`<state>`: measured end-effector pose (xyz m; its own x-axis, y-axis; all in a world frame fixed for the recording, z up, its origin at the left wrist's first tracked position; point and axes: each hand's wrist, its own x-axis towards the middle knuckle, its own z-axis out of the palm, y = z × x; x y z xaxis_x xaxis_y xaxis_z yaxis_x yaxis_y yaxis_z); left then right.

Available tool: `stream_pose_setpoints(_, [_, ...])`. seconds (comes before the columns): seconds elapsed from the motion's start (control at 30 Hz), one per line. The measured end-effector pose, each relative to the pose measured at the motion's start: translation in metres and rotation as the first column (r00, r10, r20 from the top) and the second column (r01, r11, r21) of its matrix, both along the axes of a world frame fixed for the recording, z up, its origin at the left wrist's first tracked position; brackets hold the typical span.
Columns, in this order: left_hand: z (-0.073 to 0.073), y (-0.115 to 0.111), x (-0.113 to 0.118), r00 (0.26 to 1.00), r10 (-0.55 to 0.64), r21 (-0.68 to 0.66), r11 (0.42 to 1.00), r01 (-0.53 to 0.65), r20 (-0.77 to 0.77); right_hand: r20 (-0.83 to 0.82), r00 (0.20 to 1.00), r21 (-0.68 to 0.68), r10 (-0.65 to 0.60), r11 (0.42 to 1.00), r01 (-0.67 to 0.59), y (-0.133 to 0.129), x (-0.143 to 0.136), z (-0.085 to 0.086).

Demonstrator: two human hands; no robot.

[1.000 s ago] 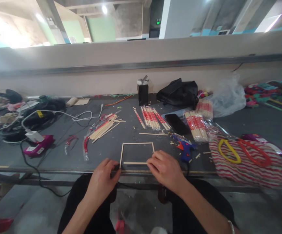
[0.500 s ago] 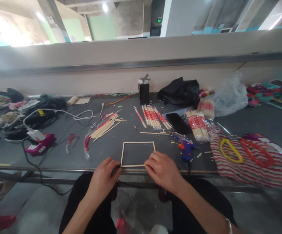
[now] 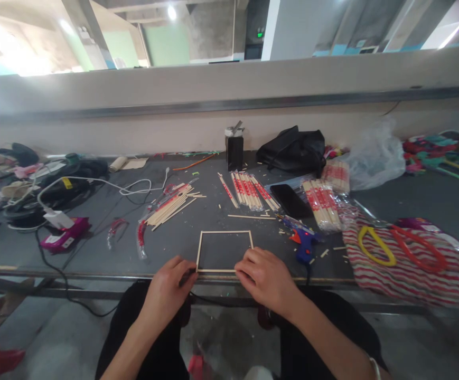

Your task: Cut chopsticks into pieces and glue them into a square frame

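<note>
A rectangular frame of thin wooden sticks (image 3: 225, 231) lies flat at the table's front edge. My left hand (image 3: 172, 282) pinches its near left corner between thumb and fingers. At the near right corner, my right hand (image 3: 267, 277) is closed on the frame and hides that corner. A single loose stick (image 3: 252, 216) lies just beyond the frame. To the right of my right hand rests a blue glue gun (image 3: 304, 244) with an orange part. A pile of bare sticks (image 3: 171, 206) is spread to the left, beside torn wrappers (image 3: 142, 240).
Wrapped chopsticks (image 3: 249, 190) and a black phone (image 3: 290, 200) lie behind the frame. On the right, yellow-handled and red-handled tools (image 3: 376, 246) rest on a striped cloth (image 3: 407, 279). A white cable (image 3: 94, 179) and purple box (image 3: 65, 235) lie left. A black bag (image 3: 292, 149) sits at the back.
</note>
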<state>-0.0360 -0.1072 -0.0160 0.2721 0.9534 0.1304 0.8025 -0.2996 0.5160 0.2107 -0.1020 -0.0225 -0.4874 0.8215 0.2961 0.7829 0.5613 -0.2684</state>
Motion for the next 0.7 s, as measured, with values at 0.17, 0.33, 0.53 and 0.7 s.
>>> stream_pose_setpoints(0.17, [-0.002,0.0,-0.001,0.999,-0.02,-0.013,1.0,0.02,0.04,-0.074,0.997,-0.037,-0.001,0.999,-0.002,-0.001,0.001,0.001])
stream_pose_setpoints(0.33, [-0.002,0.0,-0.002,0.999,-0.023,-0.017,1.0,0.024,0.043,-0.252,0.967,-0.061,-0.047,0.998,0.032,0.001,0.018,0.006])
stream_pose_setpoints(0.53, [0.002,0.001,-0.001,0.997,-0.051,-0.016,0.999,0.051,0.053,-0.368,0.922,-0.042,-0.125,0.992,0.117,0.002,0.045,0.011])
stream_pose_setpoints(0.7, [0.0,0.001,-0.001,0.993,-0.064,-0.003,0.998,0.064,0.096,-0.302,0.942,-0.079,-0.144,0.989,0.126,-0.011,0.04,0.004])
